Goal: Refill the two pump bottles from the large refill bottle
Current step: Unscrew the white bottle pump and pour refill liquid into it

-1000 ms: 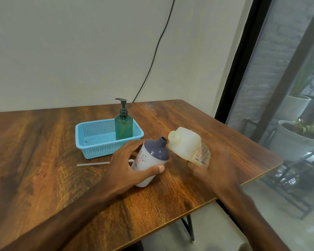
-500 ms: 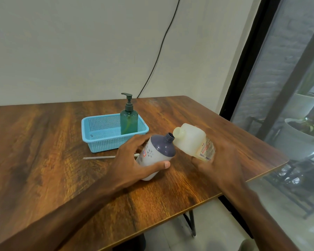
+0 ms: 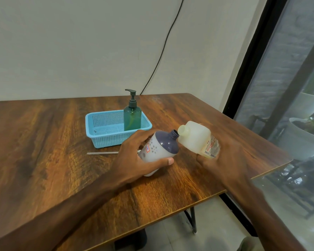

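Note:
My left hand point(image 3: 134, 158) grips a white bottle with a dark blue top point(image 3: 159, 148), its pump removed, tilted with the open neck toward the right. My right hand point(image 3: 223, 160) holds the translucent refill bottle point(image 3: 196, 138) tipped left, its open spout close beside the white bottle's neck. A green pump bottle point(image 3: 132, 117) stands upright in the blue basket point(image 3: 105, 134) behind my left hand. A thin white tube point(image 3: 101, 153) lies on the table in front of the basket, partly hidden by my left hand.
The wooden table point(image 3: 43, 142) ends close to my right hand, with its front edge below my forearms. A black cable point(image 3: 163, 46) runs down the wall behind. Glass panels and plant pots point(image 3: 301, 138) stand to the right.
The refill bottle's spout has moved closer to the white bottle's open neck. Both hands keep their hold; the view has shifted slightly.

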Action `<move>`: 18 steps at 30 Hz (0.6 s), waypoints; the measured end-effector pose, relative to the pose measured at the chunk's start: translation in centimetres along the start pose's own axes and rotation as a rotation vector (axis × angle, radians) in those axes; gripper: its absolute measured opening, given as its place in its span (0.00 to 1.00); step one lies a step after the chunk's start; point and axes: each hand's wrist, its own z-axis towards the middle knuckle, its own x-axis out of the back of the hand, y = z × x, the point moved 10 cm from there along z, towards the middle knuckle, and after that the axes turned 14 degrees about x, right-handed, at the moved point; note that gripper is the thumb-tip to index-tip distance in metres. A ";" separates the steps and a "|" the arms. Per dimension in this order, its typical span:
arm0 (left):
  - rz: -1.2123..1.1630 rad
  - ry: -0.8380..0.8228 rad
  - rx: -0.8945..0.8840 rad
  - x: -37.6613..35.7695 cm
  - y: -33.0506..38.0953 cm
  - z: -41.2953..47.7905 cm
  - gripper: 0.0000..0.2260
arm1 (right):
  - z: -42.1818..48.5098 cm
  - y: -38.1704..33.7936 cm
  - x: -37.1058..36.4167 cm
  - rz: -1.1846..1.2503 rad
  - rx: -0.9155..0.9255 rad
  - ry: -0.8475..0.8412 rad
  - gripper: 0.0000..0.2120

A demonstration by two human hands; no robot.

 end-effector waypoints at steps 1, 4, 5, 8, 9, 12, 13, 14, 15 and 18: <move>-0.004 0.003 -0.002 0.0 0.1 0.0 0.30 | 0.0 0.0 0.0 0.002 0.002 -0.002 0.31; -0.004 0.010 -0.012 0.0 0.2 -0.1 0.30 | 0.1 -0.1 0.1 -0.005 0.019 0.001 0.32; 0.002 0.012 -0.013 0.0 0.2 -0.1 0.31 | 0.1 -0.2 0.2 -0.012 0.025 -0.001 0.32; 0.006 0.011 -0.022 -0.2 0.1 -0.2 0.32 | 0.2 -0.7 0.3 -0.008 0.067 0.003 0.33; 0.002 0.009 -0.022 -0.2 0.1 -0.2 0.32 | 0.3 -0.9 0.4 -0.007 0.085 0.006 0.34; -0.009 0.008 -0.018 -0.2 -0.2 -0.1 0.35 | 0.6 -1.2 0.6 -0.023 0.124 0.005 0.38; -0.007 0.011 -0.020 -0.2 -0.2 0.0 0.35 | 0.7 -1.3 0.6 -0.027 0.128 0.002 0.38; -0.004 0.016 -0.022 -0.1 -0.2 0.0 0.34 | 0.9 -1.4 0.6 -0.031 0.133 0.002 0.39; -0.003 0.022 -0.023 0.1 -0.1 -0.1 0.33 | 1.0 -1.5 0.7 -0.033 0.143 0.006 0.39; 0.000 0.042 -0.022 0.4 0.2 -0.2 0.30 | 1.2 -1.7 0.7 -0.040 0.155 -0.002 0.40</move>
